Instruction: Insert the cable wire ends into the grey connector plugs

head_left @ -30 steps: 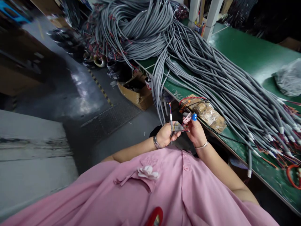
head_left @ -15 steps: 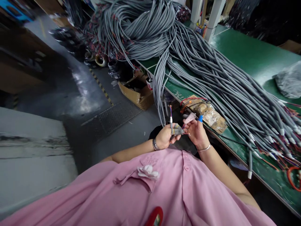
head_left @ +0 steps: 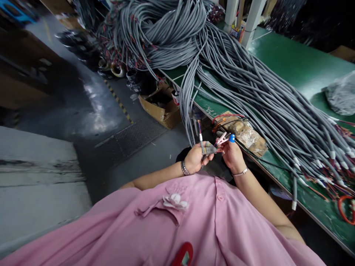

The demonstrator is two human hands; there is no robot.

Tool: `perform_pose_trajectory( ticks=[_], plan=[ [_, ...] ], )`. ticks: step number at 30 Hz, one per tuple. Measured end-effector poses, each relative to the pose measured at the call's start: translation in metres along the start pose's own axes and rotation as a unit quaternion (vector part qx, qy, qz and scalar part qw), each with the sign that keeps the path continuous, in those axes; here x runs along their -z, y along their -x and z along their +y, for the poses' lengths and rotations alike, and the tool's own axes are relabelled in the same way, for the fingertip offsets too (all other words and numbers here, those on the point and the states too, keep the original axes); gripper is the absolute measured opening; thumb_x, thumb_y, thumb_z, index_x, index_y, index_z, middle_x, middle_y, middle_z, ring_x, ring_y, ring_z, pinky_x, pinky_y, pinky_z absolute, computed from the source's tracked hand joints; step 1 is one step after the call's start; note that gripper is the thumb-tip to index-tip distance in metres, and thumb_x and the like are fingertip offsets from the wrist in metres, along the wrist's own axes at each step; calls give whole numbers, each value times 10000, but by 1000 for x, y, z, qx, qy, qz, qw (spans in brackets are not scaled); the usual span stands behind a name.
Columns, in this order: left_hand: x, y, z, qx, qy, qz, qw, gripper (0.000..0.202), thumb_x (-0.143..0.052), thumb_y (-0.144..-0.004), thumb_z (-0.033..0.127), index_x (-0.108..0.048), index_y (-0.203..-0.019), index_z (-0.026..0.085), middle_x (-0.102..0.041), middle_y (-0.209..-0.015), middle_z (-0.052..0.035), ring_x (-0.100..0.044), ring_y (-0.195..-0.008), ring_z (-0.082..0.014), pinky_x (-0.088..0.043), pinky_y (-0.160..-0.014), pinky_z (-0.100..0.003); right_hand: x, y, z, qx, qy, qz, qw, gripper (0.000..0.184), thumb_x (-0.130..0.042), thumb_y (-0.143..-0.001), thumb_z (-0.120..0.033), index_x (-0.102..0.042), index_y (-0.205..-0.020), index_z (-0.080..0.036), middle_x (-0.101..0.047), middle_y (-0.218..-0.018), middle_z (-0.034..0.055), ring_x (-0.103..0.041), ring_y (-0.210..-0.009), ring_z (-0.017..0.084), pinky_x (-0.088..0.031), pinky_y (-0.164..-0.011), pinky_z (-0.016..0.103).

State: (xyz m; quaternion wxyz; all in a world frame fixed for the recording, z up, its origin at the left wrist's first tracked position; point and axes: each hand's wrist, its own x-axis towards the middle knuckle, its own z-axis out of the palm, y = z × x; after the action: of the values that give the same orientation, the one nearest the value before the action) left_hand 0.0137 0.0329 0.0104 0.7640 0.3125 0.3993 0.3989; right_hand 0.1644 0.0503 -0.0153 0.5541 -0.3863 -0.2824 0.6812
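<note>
My left hand point(head_left: 195, 158) is closed around a grey cable. Above the fist stands the cable's white sleeve point(head_left: 200, 137), with thin coloured wires point(head_left: 199, 127) coming out of it. Grey wrapping with a yellowish band point(head_left: 208, 148) covers my left thumb. My right hand point(head_left: 232, 157) is close by on the right, its thumb in a blue cover point(head_left: 232, 138). Between its thumb and fingers is a pale pink clip point(head_left: 221, 139), like a clothes peg, over fine coloured wires at the left thumb tip. The fingers partly hide where clip and wires meet.
A large heap of grey cables point(head_left: 166, 33) lies along the green table point(head_left: 288, 55), several sleeved ends to the right. At the table edge sits a taped brown block point(head_left: 244, 135). Below are a cardboard box point(head_left: 155, 111) and the floor; an orange-handled tool point(head_left: 344, 208) is far right.
The pink clip has turned in my right hand, so its two arms now show, and the blue-covered thumb has moved left onto it. My left hand keeps its hold on the cable.
</note>
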Motion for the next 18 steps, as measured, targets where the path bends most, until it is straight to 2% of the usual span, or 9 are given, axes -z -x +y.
perform_pose_trajectory(
  ticks=[6,11,18],
  plan=[
    [1,-1,0,9,-1,-11,1000,287,-721,-702,375,-543,-709,150,-580,-510,27,-377,-292,-40,-210,-288,-178,-8,-4,-6,-40,-61,17,997,465,-680,-701,-655,-658,-798,-201,-669,-748,9,-533,-552,104,-451,-472,216],
    [4,-2,-4,0,-2,-12,1000,260,-702,-717,360,-555,-707,146,-582,-510,23,-376,-290,-43,-210,-284,-179,-12,-8,-3,-26,-110,20,993,437,-704,-711,-614,-663,-791,-186,-640,-653,-19,-521,-501,84,-445,-446,205],
    [6,-4,-10,-2,-18,-8,1000,260,-698,-729,365,-563,-698,144,-575,-505,23,-367,-291,-37,-204,-290,-177,-11,-11,3,-1,-118,71,990,385,-728,-715,-565,-637,-759,-194,-661,-692,-9,-582,-571,100,-467,-491,207]
  ],
)
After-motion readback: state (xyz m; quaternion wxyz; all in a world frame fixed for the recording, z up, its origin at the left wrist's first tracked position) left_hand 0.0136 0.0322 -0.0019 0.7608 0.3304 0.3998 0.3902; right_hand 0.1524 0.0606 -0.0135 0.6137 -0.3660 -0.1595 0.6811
